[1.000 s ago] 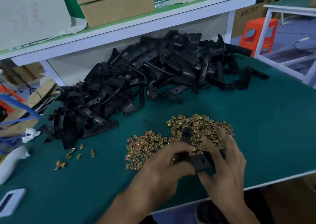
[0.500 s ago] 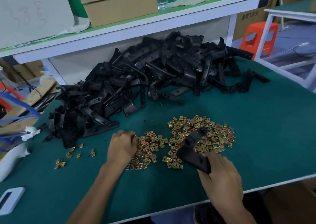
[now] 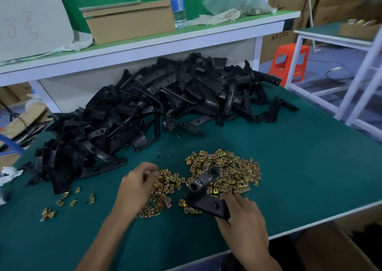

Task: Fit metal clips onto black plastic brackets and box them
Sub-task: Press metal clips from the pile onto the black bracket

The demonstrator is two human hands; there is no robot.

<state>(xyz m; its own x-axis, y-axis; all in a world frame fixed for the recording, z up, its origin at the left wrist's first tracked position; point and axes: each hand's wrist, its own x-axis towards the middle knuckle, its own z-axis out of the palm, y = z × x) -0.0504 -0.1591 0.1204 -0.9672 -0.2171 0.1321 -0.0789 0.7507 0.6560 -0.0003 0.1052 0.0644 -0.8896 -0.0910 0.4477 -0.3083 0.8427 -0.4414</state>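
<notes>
Black bracket [image 3: 206, 198] gripped in right hand [image 3: 242, 219] fingers, low over gold clips [image 3: 227, 167] on surface [image 3: 310, 167]. Left hand [image 3: 138, 186] fingers curled in clips, can't tell if one's pinched. Huge bracket pile [image 3: 144, 109] left, barely started imo.

bracket pile [image 3: 157, 109] behind clips [image 3: 223, 167], stool [image 3: 291, 62] right of table [image 3: 310, 167]

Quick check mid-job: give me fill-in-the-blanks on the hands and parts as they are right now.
1. The right hand grips a ____ bracket.
2. The ____ touches the metal clips.
3. The bracket heap lies ____ from the person than the clips.
Missing: black; left hand; farther.
</notes>
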